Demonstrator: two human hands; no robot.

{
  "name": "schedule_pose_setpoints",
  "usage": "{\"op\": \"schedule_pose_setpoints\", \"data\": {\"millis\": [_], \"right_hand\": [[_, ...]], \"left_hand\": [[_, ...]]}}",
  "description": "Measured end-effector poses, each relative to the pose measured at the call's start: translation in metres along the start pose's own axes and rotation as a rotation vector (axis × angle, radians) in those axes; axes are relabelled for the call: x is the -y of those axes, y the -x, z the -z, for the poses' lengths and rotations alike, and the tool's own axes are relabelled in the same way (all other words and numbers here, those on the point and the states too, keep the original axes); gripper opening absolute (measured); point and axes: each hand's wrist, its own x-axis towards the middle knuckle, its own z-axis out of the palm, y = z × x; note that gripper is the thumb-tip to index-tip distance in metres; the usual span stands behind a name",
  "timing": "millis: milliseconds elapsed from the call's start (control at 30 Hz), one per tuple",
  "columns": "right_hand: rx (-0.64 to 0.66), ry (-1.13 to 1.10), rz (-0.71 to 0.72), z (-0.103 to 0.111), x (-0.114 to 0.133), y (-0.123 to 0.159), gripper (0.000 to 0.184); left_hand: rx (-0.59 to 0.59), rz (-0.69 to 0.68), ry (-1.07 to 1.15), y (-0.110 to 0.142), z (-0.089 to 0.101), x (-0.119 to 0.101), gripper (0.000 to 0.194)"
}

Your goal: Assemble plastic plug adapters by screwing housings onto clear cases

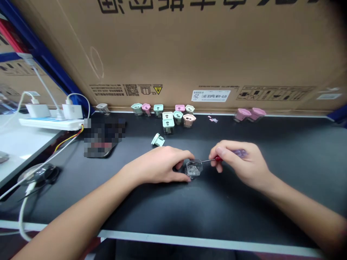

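Observation:
My left hand [165, 164] grips a small clear plastic container [194, 169] between thumb and fingers, low over the black tabletop. Its open side faces up, and whatever lies inside is too small to make out. In my right hand [241, 160] is a screwdriver [218, 158] with a red and purplish see-through handle. The thin metal shaft points left, its tip at the container's rim or just inside; I cannot tell which. Just beyond my left hand, a mint-green plastic lid piece [158, 140] lies on its side.
Several small pastel-lidded containers [168, 124] stand toward the back, with two pink ones [256, 114] farther right. Pink scraps [213, 119] lie between. At left are a blurred-out dark object [104, 139], a white power strip [51, 123] and cables. A large cardboard box [173, 54] walls the rear.

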Motion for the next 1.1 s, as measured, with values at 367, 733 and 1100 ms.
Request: {"op": "schedule_pose_setpoints", "data": {"millis": [367, 733, 1100], "right_hand": [[0.014, -0.008, -0.018, -0.001, 0.009, 0.005, 0.035], [-0.205, -0.351, -0.081, 0.012, -0.013, -0.011, 0.039], [-0.405, -0.365, -0.090, 0.028, -0.034, -0.028, 0.042]], "left_hand": [[0.001, 0.014, 0.011, -0.001, -0.001, -0.001, 0.041], [-0.320, 0.090, -0.178, 0.017, 0.033, 0.020, 0.045], [-0.200, 0.240, -0.223, 0.027, 0.039, 0.055, 0.059]]}}
